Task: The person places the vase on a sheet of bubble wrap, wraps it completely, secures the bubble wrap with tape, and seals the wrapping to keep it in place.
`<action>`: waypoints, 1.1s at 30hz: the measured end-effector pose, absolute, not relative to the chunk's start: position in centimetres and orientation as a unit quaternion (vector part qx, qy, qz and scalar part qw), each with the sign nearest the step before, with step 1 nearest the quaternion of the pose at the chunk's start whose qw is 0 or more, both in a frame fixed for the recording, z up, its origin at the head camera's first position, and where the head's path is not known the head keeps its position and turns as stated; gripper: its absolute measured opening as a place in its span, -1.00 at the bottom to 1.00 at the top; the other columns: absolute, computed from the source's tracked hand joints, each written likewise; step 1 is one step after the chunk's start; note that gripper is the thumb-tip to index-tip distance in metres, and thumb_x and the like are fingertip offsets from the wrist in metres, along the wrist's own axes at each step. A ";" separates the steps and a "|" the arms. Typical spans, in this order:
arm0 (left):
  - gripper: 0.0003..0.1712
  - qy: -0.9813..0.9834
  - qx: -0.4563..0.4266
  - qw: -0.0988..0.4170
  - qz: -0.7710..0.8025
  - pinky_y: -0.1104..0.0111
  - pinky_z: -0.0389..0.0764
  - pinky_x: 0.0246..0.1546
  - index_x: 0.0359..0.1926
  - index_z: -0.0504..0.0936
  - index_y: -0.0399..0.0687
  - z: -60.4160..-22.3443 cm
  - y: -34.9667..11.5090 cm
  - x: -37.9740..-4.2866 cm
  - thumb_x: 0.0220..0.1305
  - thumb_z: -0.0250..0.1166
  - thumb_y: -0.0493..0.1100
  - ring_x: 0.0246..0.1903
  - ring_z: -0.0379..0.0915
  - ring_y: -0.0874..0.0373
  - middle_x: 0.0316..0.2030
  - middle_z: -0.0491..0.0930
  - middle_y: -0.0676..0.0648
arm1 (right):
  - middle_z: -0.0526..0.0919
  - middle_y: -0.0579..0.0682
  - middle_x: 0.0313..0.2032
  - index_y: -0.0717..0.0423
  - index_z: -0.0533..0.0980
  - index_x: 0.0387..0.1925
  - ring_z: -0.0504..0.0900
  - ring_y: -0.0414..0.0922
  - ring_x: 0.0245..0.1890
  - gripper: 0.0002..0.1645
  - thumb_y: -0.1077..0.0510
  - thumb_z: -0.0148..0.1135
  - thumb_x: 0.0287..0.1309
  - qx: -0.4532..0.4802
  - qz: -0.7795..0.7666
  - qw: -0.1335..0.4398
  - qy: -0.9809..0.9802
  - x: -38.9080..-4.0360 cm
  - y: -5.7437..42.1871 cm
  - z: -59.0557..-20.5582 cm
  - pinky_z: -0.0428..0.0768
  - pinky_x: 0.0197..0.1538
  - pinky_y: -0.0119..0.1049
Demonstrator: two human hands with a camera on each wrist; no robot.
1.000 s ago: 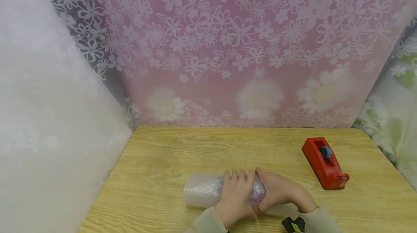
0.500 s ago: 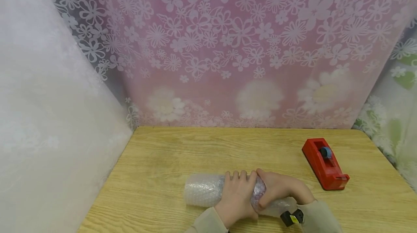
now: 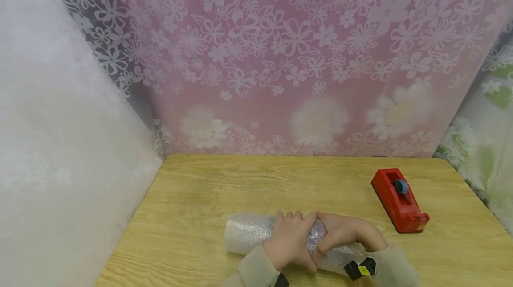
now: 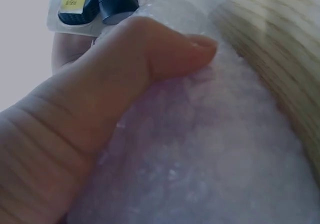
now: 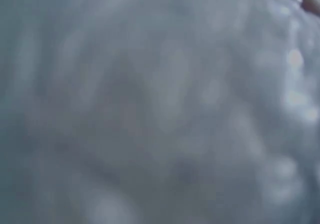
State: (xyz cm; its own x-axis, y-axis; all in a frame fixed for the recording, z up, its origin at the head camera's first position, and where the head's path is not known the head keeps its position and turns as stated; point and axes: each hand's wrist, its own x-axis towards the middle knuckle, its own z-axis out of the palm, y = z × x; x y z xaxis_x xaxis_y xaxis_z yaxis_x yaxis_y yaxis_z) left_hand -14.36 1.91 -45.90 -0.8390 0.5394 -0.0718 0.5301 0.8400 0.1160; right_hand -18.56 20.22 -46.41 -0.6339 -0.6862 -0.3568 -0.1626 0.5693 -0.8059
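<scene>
A bubble-wrapped bundle [image 3: 247,233] lies across the front of the wooden table, and something purplish shows through the wrap near its middle. My left hand [image 3: 291,240] grips it from above, fingers over the far side. In the left wrist view, a thumb [image 4: 170,53] lies along the bubble wrap [image 4: 215,149]. Close to the left hand, my right hand [image 3: 346,231] holds the purplish part with its thumb on the near side. Loose wrap extends under the right wrist. Blurred bubble wrap [image 5: 160,108] fills the right wrist view. What is inside cannot be made out.
A red tape dispenser [image 3: 401,200] with a blue-cored roll stands on the right of the table [image 3: 192,184]. Behind the table hangs a pink floral curtain [image 3: 256,77], with a whitish one [image 3: 72,135] along the left.
My right thumb has come down over the near side of the wrap, and the right hand has shifted slightly. More of the right-hand end of the wrap now shows. My left hand stays in place.
</scene>
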 end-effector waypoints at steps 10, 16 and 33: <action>0.24 0.960 0.273 0.056 0.028 0.12 0.45 -0.09 0.27 0.35 0.39 -45.7 2.4 -14.4 -0.60 0.64 0.43 -0.21 0.52 0.12 -0.14 0.60 0.09 | 0.52 0.01 0.08 0.24 0.33 0.26 0.51 -0.03 -0.01 0.03 -0.06 0.51 -0.29 -0.244 -0.360 0.255 0.864 -16.2 20.3 -45.6 0.51 0.00 0.02; 0.27 0.964 0.257 0.068 0.020 0.04 0.46 0.02 0.27 0.33 0.43 -45.6 2.6 -14.4 -0.64 0.63 0.47 -0.13 0.54 0.09 -0.10 0.60 0.06 | 0.54 0.13 0.11 0.29 0.36 0.25 0.51 0.17 0.08 0.26 -0.24 0.64 -0.52 -0.196 -0.203 0.133 0.950 -13.4 18.6 -44.7 0.33 0.09 0.38; 0.25 0.966 0.237 0.095 0.031 0.10 0.44 -0.04 0.24 0.35 0.31 -45.5 2.4 -15.0 -0.64 0.66 0.42 -0.14 0.52 0.09 -0.08 0.59 0.08 | 0.57 0.19 -0.07 0.29 0.41 0.10 0.56 0.22 -0.05 0.26 -0.31 0.68 -0.71 -0.204 -0.117 -0.002 0.972 -12.2 16.8 -45.8 0.45 0.03 0.26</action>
State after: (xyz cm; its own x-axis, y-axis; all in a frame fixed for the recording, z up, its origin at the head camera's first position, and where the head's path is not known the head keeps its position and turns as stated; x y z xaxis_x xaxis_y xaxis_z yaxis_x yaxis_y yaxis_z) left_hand -14.99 2.37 -45.47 -0.8691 0.4648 -0.1692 0.4529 0.8853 0.1054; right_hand -12.22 16.82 -45.83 -0.9169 -0.3957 0.0525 -0.3968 0.8894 -0.2268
